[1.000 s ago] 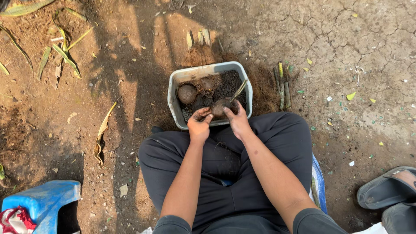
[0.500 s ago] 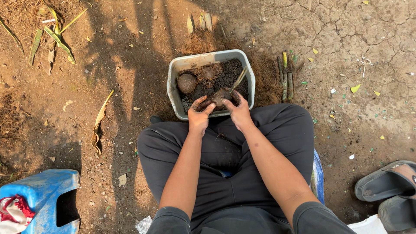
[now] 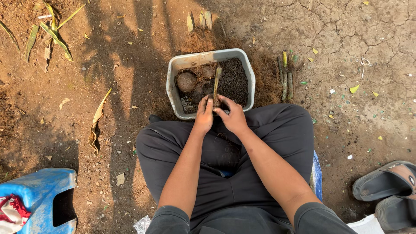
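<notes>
A round brown fibrous ball [image 3: 186, 82] lies at nine o'clock in the grey plastic tub of dark soil [image 3: 173, 69]. The left hand [image 3: 203, 116] and right hand [image 3: 234, 117], fingers pinching, steady an upright brown plant cutting [image 3: 216, 84] at the tub's six o'clock, seemingly keeping it vertical.

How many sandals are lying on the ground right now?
2. Both sit at the lower right edge: one sandal nearer the knee, the second sandal just below it, partly cut off by the frame.
</notes>
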Tool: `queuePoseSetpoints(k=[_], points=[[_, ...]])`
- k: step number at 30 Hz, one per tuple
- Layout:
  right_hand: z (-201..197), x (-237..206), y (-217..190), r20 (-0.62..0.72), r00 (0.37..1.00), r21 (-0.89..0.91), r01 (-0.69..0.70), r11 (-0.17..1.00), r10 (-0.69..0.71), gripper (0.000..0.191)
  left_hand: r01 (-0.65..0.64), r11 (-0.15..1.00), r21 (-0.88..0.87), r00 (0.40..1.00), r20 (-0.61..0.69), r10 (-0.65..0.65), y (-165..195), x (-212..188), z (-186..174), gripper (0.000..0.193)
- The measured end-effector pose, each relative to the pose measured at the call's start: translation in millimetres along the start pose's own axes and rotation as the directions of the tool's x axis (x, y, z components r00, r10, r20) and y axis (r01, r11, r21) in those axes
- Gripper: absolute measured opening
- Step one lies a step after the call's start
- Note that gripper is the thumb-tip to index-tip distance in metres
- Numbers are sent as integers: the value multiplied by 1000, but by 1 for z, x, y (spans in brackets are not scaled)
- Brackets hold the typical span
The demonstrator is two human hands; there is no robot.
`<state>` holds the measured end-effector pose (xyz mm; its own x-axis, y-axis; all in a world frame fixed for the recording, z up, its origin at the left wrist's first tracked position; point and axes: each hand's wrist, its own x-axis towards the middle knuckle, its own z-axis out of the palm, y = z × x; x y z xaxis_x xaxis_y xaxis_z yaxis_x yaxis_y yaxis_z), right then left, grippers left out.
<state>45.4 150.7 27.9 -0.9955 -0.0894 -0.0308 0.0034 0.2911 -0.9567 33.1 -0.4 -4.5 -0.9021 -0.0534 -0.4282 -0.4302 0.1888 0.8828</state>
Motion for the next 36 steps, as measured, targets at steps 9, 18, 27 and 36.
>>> queuePoseSetpoints(k=[9, 18, 27, 36], points=[[1, -4, -13, -36, 999, 34, 39, 999, -38, 54, -188, 967, -171, 977, -136, 166, -5, 3, 5, 46], [6, -11, -26, 44, 976, -183, 219, 959, -214, 37, -41, 869, -492, 993, -115, -18, 4, 3, -8, 41], [0, -5, -6, -185, 982, -21, 27, 999, -30, 23, 192, 789, -584, 897, -221, -382, 2, 16, -18, 52], [-12, 22, 21, -213, 955, 408, -106, 907, 207, 25, -42, 724, -689, 995, -95, -34, 71, -4, -41, 60]])
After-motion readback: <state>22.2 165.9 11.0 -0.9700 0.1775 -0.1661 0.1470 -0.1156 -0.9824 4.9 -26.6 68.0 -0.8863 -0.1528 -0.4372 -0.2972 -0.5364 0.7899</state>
